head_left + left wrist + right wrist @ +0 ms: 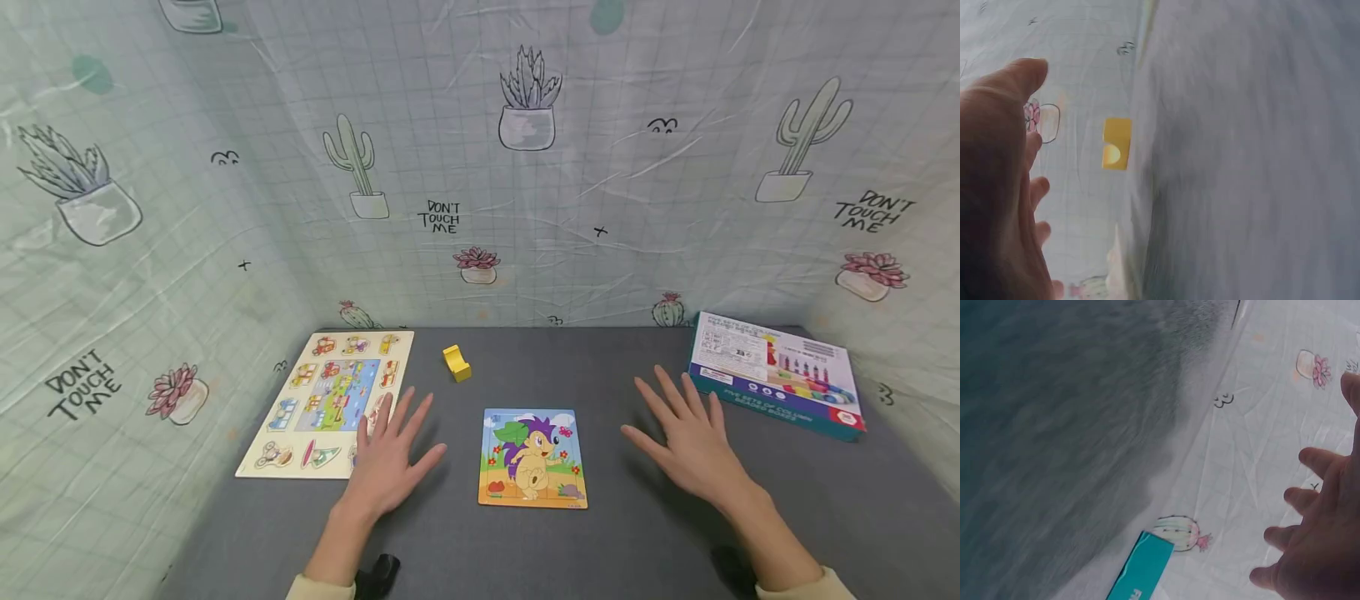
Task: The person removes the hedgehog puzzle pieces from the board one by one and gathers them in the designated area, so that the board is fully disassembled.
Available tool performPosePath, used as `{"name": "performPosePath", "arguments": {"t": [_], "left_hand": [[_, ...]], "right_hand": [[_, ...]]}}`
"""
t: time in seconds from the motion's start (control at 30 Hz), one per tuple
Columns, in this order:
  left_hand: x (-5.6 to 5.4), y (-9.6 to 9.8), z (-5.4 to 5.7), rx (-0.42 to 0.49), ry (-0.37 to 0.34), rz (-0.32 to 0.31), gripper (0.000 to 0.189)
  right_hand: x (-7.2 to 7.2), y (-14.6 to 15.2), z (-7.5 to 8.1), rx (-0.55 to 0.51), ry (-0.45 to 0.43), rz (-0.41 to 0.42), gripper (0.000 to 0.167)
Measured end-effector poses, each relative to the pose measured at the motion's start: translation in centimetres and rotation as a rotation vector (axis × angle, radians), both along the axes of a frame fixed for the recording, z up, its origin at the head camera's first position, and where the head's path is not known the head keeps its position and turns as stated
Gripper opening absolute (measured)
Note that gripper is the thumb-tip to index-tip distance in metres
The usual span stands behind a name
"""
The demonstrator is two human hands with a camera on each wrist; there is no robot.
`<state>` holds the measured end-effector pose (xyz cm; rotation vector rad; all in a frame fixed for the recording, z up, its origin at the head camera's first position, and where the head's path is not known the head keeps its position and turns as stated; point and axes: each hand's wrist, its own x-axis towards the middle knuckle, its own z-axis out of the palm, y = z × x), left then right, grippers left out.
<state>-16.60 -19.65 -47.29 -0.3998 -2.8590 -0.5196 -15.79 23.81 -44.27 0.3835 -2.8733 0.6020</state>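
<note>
In the head view my left hand (387,467) has its fingers spread, over the lower right corner of a cream picture board (281,450). My right hand (690,446), also with spread fingers, is to the right of a square hedgehog puzzle (532,458) and near a flat teal-sided box (776,375). Neither hand holds anything. A small yellow block with a curved notch (457,363) stands beyond the left hand; the left wrist view shows this block (1116,144) beyond the thumb. A corner of the teal box (1141,569) appears in the right wrist view.
A dark grey table (555,550) carries all these things. Around it hangs a pale curtain (600,192) printed with cacti and potted plants, meeting the table's far edge. The board lies at the left and the box at the far right.
</note>
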Motion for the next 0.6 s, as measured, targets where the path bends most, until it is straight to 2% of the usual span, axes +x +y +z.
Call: {"name": "performPosePath", "arguments": {"t": [0.1, 0.33, 0.6], "left_hand": [[-0.5, 0.3, -0.6, 0.069, -0.022, -0.019, 0.079], [-2.1, 1.4, -1.7, 0.237, -0.071, -0.113, 0.081], [-3.5, 3.2, -2.4, 0.326, -0.173, -0.229, 0.086]], "right_hand": [[-0.5, -0.7, 0.1, -0.020, -0.013, 0.035, 0.080], [-2.0, -2.3, -0.2, -0.055, -0.047, 0.105, 0.081], [-3.9, -5.2, 0.0, -0.127, -0.078, 0.227, 0.078]]}}
